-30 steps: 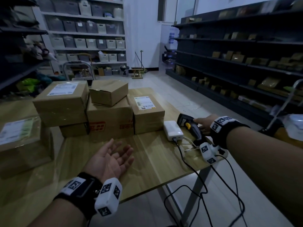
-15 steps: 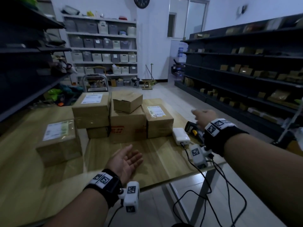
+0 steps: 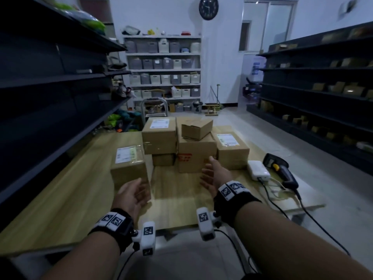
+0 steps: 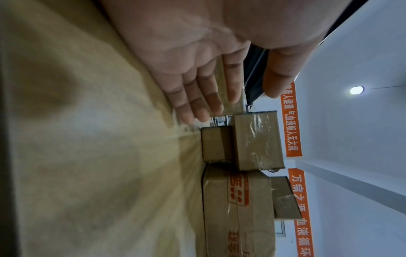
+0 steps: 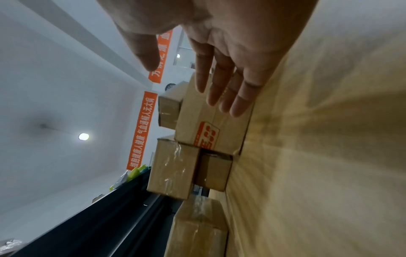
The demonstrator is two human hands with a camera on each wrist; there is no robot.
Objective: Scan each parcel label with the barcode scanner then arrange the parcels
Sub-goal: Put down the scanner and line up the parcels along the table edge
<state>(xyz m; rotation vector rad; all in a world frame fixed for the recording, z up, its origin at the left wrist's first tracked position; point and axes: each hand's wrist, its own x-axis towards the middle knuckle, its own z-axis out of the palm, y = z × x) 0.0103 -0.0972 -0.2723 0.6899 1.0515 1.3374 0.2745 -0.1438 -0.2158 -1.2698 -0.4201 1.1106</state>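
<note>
The wooden bench (image 3: 60,199) fills the foreground, dark shelving (image 3: 50,98) running along its left side. At the far middle of it sits the parcel stack: a big box with red printing (image 3: 193,156), a small plain box (image 3: 196,129) on top of it, a labelled box (image 3: 159,134) resting on a smaller one (image 3: 163,159) to its left, and another labelled box (image 3: 232,150) tight against its right side. One more labelled parcel (image 3: 129,168) stands alone, nearer and to the left. Both hands are out over the bench, palms facing each other — the left hand (image 3: 133,195) just in front of that lone parcel, fingers (image 4: 197,97) straight and spread, holding nothing. The right hand (image 3: 214,174) reaches toward the red-printed box, fingers (image 5: 228,87) extended, gripping nothing; whether it touches the box, I can't tell. Off to the right lies a white power bank (image 3: 258,170), and just beyond it the barcode scanner (image 3: 282,170) — flat on the bench, cable trailing over the edge.
</note>
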